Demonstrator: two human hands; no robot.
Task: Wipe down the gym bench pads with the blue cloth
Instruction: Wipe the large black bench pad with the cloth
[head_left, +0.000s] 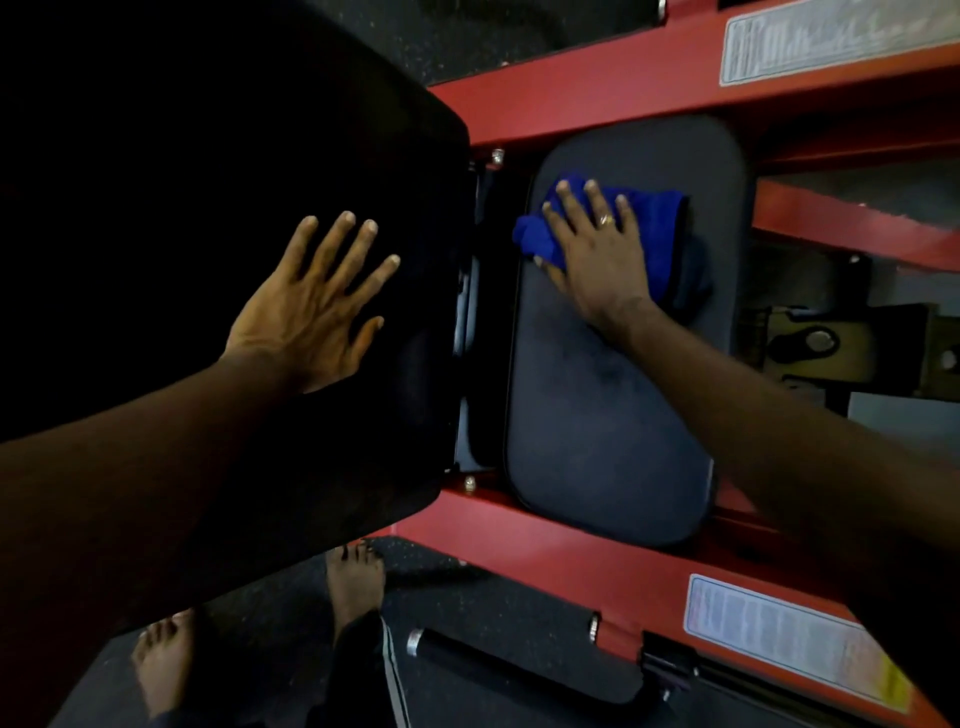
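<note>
The right hand (597, 249) lies flat with straight fingers on the blue cloth (649, 234), pressing it on the seat pad (597, 415) at the centre right of the frame. The left hand (311, 301) rests spread and released on the black back pad (208, 182) at the left. The red frame (545, 545) surrounds the seat pad.

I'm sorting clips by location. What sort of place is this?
Most likely a gym. A red steel frame with warning labels carries black pads: the right hand presses a blue cloth on the seat pad, and the left hand lies flat on the back pad. The floor looks like speckled rubber.
</note>
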